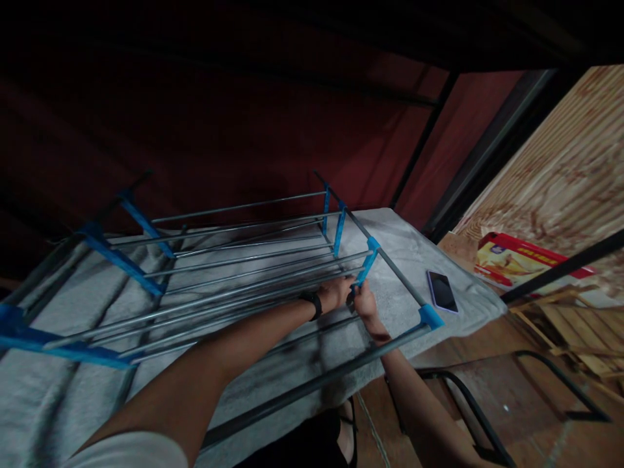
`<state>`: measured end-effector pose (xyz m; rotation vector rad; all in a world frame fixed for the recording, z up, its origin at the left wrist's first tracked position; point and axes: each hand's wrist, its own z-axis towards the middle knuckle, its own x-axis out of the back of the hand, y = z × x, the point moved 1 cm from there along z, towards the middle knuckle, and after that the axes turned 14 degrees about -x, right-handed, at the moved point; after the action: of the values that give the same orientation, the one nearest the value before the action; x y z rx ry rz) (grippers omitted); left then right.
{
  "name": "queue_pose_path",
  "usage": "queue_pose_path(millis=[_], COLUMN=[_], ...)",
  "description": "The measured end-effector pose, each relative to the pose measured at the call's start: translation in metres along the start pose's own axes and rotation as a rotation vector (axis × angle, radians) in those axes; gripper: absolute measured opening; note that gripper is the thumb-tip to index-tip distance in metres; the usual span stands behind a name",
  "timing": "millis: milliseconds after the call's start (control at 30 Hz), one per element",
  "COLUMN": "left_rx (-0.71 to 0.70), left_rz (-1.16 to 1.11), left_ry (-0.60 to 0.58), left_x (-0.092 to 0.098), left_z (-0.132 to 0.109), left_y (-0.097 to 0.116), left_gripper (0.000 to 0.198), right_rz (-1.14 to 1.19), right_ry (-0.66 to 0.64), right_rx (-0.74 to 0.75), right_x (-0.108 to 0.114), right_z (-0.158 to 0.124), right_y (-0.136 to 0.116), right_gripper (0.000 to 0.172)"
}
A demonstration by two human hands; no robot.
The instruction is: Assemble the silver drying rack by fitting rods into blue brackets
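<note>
A rack of grey metal tubes (219,263) with blue plastic brackets lies on a grey cloth (400,253). My left hand (337,292), with a dark watch on its wrist, is closed at the lower end of a blue bracket (368,263) on the rack's right side. Right beside it, my right hand (364,302) is closed around the same bracket end. The fingertips of both hands nearly meet there. A thick tube (312,383) runs below my hands to a blue corner joint (431,316). Any small part between the fingers is too dark to make out.
A phone (442,291) lies on the cloth to the right. Beyond the cloth are a red and yellow box (521,260), a wooden slatted piece (575,331) and a black metal-framed chair (468,396) on the floor. A dark red wall (219,130) stands behind the rack.
</note>
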<state>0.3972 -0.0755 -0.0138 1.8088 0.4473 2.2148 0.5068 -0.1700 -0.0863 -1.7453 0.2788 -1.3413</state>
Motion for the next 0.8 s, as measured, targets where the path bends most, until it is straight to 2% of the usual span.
queue_pose_path(millis=[200, 333, 433, 600, 700, 800], left_rx=[-0.036, 0.03, 0.12, 0.205, 0.276, 0.304], left_rz=[0.042, -0.004, -0.021, -0.026, -0.003, 0.015], left_ry=[-0.082, -0.148, -0.157, -0.173, -0.167, -0.205], left_x=[0.012, 0.022, 0.031, 0.053, 0.069, 0.09], left_z=[-0.033, -0.064, -0.09, -0.133, -0.152, -0.167], left_y=[-0.001, -0.006, -0.008, -0.003, 0.004, 0.017], left_gripper=[0.062, 0.074, 0.077, 0.078, 0.074, 0.054], right_rz=[0.044, 0.113, 0.136, 0.119, 0.057, 0.017], right_ry=[0.026, 0.028, 0.097, 0.201, 0.124, 0.019], right_rx=[-0.005, 0.108, 0.232, 0.308, 0.321, 0.346], right_x=[-0.003, -0.006, -0.01, -0.012, -0.003, 0.009], right_z=[-0.001, -0.01, -0.022, -0.064, -0.102, -0.132], right_y=[0.004, 0.007, 0.02, 0.046, 0.054, 0.056], right_gripper=[0.027, 0.046, 0.06, 0.064, 0.062, 0.057])
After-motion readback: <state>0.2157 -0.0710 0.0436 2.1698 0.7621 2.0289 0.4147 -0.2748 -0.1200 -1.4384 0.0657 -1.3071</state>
